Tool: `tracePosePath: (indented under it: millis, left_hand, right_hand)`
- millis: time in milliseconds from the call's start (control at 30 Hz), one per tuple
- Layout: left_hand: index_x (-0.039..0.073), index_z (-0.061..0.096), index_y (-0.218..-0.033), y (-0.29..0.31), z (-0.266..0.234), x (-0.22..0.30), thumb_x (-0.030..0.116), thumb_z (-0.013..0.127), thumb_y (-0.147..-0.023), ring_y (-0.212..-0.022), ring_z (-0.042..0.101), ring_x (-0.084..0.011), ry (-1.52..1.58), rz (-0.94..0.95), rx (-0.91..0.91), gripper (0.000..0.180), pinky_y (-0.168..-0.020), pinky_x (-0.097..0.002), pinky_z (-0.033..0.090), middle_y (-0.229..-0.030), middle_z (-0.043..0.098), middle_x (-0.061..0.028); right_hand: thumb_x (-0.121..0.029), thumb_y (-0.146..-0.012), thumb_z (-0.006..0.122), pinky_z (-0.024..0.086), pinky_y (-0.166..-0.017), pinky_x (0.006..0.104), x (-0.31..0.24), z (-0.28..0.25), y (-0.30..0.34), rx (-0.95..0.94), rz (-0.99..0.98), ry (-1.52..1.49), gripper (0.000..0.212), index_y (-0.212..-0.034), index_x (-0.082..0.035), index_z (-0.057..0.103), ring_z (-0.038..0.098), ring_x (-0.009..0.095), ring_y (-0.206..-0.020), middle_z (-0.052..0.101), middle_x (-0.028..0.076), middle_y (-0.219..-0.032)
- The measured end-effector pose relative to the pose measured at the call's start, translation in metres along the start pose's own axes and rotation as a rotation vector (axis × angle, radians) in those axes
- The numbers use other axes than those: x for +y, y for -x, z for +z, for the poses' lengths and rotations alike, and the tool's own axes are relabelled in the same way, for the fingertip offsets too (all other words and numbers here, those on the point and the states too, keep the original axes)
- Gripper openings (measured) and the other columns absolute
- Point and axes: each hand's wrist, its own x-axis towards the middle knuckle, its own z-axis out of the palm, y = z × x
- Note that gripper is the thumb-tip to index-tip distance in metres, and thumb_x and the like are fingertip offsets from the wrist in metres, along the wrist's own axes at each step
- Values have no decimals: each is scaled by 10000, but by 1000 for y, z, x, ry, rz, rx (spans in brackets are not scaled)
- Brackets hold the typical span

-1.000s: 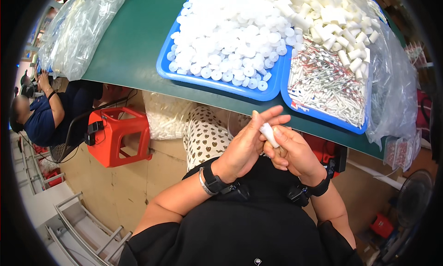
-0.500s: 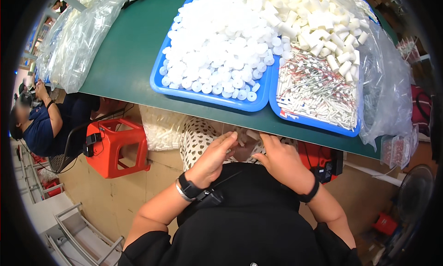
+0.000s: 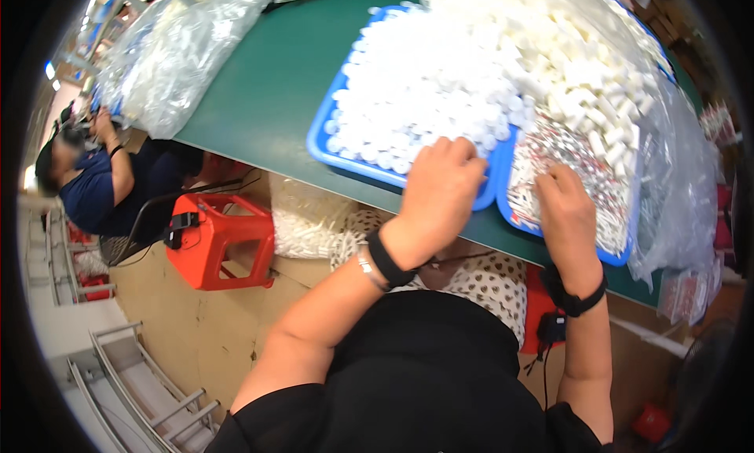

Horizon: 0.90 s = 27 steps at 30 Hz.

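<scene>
2 bare hands are held over 2 shallow blue plastic trays set side by side on a dark green table (image 3: 275, 84). The left hand (image 3: 441, 188) is placed at the near right corner of the left tray (image 3: 357, 167), which is heaped with small round white plastic-looking discs (image 3: 432, 84). Its fingers are bent and bunched, partly closed; whether a disc is gripped cannot be told, the fingertips being hidden. The right hand (image 3: 567, 217) is held over the right tray (image 3: 614, 257), in which thin white stick-like pieces with red strands (image 3: 609, 210) are contained. Its fingers are curled, partly closed; contact or grip cannot be confirmed. Short off-white cylinders (image 3: 589, 100) are piled behind the stick-like pieces. A black band is worn on each wrist.
</scene>
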Motion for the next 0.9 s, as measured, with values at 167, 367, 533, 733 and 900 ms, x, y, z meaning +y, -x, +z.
tracePosePath:
  millis: [167, 367, 533, 733, 900]
  left_hand:
    - [23, 652, -749, -7, 3, 5, 39, 627, -729, -835, 549, -300, -128, -61, -73, 36, -714, -404, 476, -858, 551, -110]
    - [11, 647, -758, -6, 2, 1, 39, 621, -749, -861, 554, -305, -110, -24, -105, 39, -718, -417, 478, -891, 554, -119]
    - [29, 693, -910, -4, -3, -4, 69, 677, -806, -886, 608, -279, 240, -113, 57, 113, -758, -380, 494, -942, 631, -110]
    - [-7, 625, -1044, 8, -21, 22, 106, 624, -945, -840, 634, -110, 1311, -742, -132, 151, -736, -232, 507, -994, 682, -86]
    - [16, 588, -1040, 27, -15, 29, 107, 621, -952, -885, 661, -126, 1850, -1018, -223, 130, -741, -233, 535, -1006, 674, -77]
  right_hand:
    - [2, -856, 631, 514, -674, 412, 1, -11, 5, 77, 30, -29, 97, -941, 5, 585, 633, 341, -796, 635, 157, -937]
    - [-15, -890, 640, 505, -616, 361, 6, -14, 16, 167, 109, -128, 188, -1076, 4, 627, 659, 279, -708, 682, 146, -884]
    - [-21, -840, 702, 402, -528, 272, -10, -28, 19, 31, 433, -507, 168, -1005, 0, 677, 510, 126, -563, 689, 93, -833]
    - [-33, -756, 777, 377, -546, 307, -24, -38, 24, 95, 276, -527, 126, -852, -41, 696, 494, 183, -608, 673, 43, -767]
    - [-18, -733, 775, 382, -561, 332, -27, -38, 28, 130, 61, -394, 159, -855, -54, 680, 497, 213, -612, 645, 36, -728]
